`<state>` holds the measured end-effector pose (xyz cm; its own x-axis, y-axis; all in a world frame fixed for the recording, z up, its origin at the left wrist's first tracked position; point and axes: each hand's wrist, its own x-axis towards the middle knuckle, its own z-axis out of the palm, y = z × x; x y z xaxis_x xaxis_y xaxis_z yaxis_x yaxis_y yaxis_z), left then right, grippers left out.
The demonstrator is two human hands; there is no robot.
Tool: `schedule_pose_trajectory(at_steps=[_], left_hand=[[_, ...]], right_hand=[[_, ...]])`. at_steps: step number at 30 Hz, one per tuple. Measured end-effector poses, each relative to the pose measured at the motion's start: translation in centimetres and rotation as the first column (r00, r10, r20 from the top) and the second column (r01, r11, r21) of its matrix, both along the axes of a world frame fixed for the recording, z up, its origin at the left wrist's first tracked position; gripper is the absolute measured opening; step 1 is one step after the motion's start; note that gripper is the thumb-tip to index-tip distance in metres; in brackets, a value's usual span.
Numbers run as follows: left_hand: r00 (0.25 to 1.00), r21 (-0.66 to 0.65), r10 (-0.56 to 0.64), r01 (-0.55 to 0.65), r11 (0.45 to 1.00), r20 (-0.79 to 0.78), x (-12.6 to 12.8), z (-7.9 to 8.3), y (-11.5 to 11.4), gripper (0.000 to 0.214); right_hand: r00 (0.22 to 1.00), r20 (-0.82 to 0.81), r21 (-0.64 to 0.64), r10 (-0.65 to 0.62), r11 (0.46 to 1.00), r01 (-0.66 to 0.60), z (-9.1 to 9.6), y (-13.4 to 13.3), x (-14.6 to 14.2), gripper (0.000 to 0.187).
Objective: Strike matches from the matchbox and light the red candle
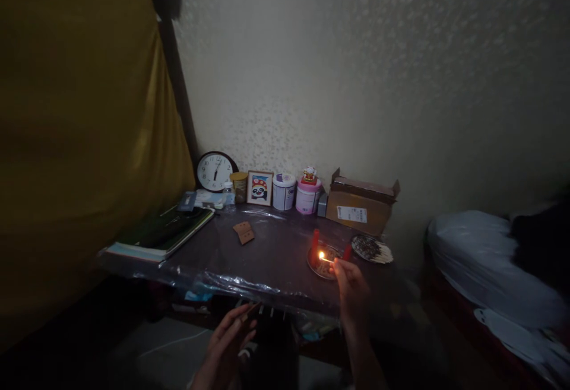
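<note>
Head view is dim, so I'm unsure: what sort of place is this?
Probably a home room, perhaps a bedroom: a clock and framed picture stand on the table, bedding lies beside it. The right hand holds a lit match.

Thin little match (326, 258), lit, flame glowing at its left tip, pinched roughly level in the right hand (351, 286). It's over a small round dish (317, 266) near the table (267, 253) front edge. One red candle (315, 240) stands upright just beside the flame, a second red candle (347, 251) sits at the dish's right, partly hidden.
</note>
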<state>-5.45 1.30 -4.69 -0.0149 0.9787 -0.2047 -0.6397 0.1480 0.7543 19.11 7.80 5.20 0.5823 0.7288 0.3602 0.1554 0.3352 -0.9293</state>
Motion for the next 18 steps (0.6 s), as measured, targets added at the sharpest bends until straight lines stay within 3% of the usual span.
schedule_pose_trajectory(at_steps=[10,18], left_hand=[[1.000,-0.009,-0.003,0.003,1.000,-0.025,-0.1,-0.2,0.1,0.027],[1.000,0.005,-0.026,0.026,1.000,0.005,-0.2,-0.3,0.0,0.026]], right_hand=[[0.986,-0.123,0.023,0.110,0.994,-0.108,1.2,0.8,0.4,0.024],[0.971,-0.199,0.020,0.131,0.991,-0.130,0.8,2.6,1.3,0.026]])
